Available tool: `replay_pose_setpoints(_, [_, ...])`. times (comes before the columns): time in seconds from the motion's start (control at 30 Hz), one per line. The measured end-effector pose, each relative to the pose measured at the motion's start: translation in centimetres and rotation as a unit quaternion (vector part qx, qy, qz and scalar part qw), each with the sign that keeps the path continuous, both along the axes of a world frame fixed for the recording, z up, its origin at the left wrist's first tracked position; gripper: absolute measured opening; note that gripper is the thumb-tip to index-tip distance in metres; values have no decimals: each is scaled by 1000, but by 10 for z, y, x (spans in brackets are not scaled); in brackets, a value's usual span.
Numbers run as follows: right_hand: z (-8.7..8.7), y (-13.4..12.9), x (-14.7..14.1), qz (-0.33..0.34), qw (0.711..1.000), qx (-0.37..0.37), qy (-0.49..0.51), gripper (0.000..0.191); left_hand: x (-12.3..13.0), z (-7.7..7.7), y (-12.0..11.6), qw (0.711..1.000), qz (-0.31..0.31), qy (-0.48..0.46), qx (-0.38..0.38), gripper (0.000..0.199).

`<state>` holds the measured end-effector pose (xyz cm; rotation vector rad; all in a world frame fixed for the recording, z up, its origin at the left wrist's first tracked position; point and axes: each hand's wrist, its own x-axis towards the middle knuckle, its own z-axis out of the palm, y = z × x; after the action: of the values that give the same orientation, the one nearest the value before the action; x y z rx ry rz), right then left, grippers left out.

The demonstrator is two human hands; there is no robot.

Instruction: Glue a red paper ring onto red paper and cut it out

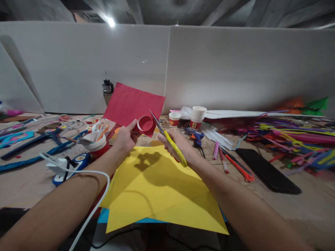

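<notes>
My left hand [126, 138] pinches a sheet of red paper [132, 101] together with a short red ring with a pale rim [141, 119], which looks like part of a paper cup. The ring lies against the lower right part of the sheet, and red shows through its middle. In my right hand [176, 143] is a pair of scissors with yellow handles [176, 148]. Their blades point up and left, close beside the ring and the sheet's right edge. Beneath both hands lie yellow paper sheets [157, 195], with blue showing under them.
On the left stand paper cups with tools [98, 146], near a blue power strip [81, 164] and a white cable [90, 172] crossing my left forearm. Rightward are stacked cups [199, 115], a blue glue gun [198, 139], markers [216, 150], an orange cutter [239, 167], a black phone [268, 170] and pipe cleaners [293, 139].
</notes>
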<state>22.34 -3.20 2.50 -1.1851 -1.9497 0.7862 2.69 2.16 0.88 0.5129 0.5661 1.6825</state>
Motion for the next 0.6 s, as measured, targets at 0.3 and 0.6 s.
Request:
replay_pose_setpoints(0.3, [2,0,0,9,1000,-8,-17,32,0,-2,3,998,2,55,-7,7])
replay_pose_setpoints(0.6, [-7,7,0,4,1000,0,7,35,1,-1,2,997,-6,79,-16,11])
